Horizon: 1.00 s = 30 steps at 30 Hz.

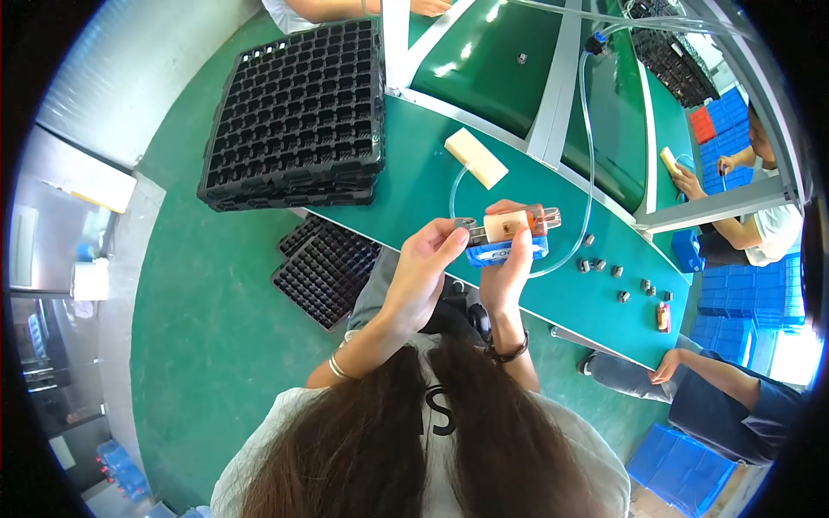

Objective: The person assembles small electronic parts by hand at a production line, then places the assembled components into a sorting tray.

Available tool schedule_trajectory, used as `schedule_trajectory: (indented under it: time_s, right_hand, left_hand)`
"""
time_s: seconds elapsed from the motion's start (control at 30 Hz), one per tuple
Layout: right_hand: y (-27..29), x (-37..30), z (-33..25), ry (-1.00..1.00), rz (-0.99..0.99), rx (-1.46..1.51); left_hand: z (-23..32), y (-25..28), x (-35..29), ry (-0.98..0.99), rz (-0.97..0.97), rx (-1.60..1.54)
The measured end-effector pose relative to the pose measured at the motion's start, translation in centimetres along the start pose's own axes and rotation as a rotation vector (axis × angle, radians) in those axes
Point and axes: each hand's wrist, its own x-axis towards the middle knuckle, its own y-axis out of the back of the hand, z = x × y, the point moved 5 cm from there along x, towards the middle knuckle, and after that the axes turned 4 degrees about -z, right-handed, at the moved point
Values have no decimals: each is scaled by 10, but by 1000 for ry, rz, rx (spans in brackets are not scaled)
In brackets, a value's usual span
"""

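Observation:
Over the green worktable (397, 164), both my hands meet at one small assembly. My right hand (508, 274) is closed round a cream block (504, 226) with a see-through orange end (542, 219) and metal prongs; a blue printed piece (509, 252) sits along its near side. The fingers of my left hand (425, 274) pinch a small grey part (467, 224) at the left end of that block. Fingers partly hide where the two join. Beyond my hands lies another cream block (477, 159), beside a thin clear tube (454, 192).
A stack of black compartment trays (298, 112) stands at the left; more trays (326, 272) sit below. Several small metal parts (598, 265) and an orange-ended piece (663, 318) lie to the right. A white frame (553, 104) borders the green belt (484, 60). Co-workers sit at the right.

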Motion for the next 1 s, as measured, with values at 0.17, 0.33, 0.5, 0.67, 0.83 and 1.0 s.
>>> schedule_trajectory:
  time_s: [0.17,0.33,0.5,0.67,0.83,1.0]
  right_hand:
    - [4,-3,5,-41,37,14]
    - [9,-6,20,-130,-7,-21]
    - [19,41,51,-123,-73,-203]
    - [53,128,83,124,-39,-792]
    - [65,140,106,322,-18,-1185]
    - [63,138,103,304,-69,-1166]
  left_hand:
    - [-6,6,-1,60,-17,-18]
    - [-12,14,3,120,-31,59]
    - [-20,54,33,87,104,368]
    - [24,74,55,-25,218,294]
    - [112,120,89,-376,330,489]
    - [233,199,185,-949,634,1340]
